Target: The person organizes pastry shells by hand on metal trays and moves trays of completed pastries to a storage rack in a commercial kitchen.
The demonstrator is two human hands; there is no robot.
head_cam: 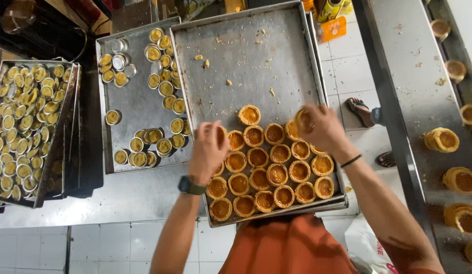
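A: Over the large baking tray (256, 56), where are the hands?
B: Right hand (321, 127) grips one tart (303, 120); left hand (209, 147), fingers curled, rests on the tart rows (276, 175).

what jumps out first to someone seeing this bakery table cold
The block of golden-brown baked tarts packed in rows at the near end of the big crumb-strewn baking tray, with both hands over them: the right hand lifts one tart, the left hand rests on the rows. Left of it, two trays carry small metal tart moulds.
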